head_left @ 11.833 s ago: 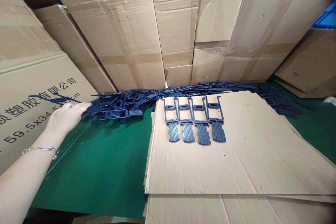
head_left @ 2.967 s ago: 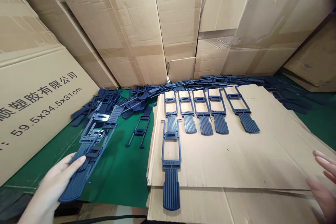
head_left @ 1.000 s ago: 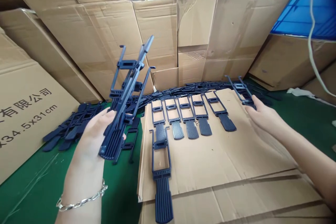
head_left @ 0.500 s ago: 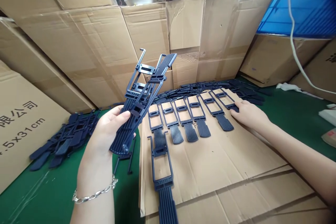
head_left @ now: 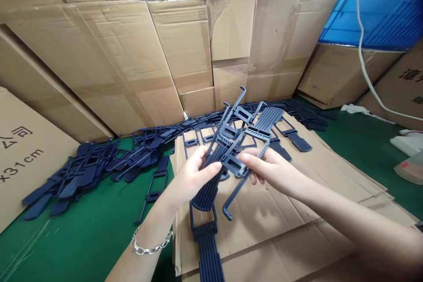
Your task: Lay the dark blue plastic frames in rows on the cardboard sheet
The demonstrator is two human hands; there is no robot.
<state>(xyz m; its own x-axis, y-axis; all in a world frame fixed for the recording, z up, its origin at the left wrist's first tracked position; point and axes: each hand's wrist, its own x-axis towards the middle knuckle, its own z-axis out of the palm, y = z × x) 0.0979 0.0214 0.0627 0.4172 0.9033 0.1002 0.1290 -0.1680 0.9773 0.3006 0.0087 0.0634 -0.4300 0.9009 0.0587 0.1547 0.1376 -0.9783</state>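
My right hand [head_left: 272, 169] has come across to my left hand [head_left: 191, 178], both now above the cardboard sheet [head_left: 280, 224]. The left grips a bunch of dark blue plastic frames [head_left: 243, 115], and the right pinches one frame's end between thumb and fingers. A row of flat frames [head_left: 299, 142] lies beneath.

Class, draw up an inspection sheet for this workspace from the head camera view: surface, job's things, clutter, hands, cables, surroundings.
surface: green mat under a flattened cardboard sheet
job's things: dark blue ribbed plastic parts held up; more lie in a row on the cardboard
clutter: heap of the same parts on the mat
hands: left hand and right hand both grip the held parts
cables: white cable at upper right
surroundings: stacked cardboard boxes, blue plastic crate
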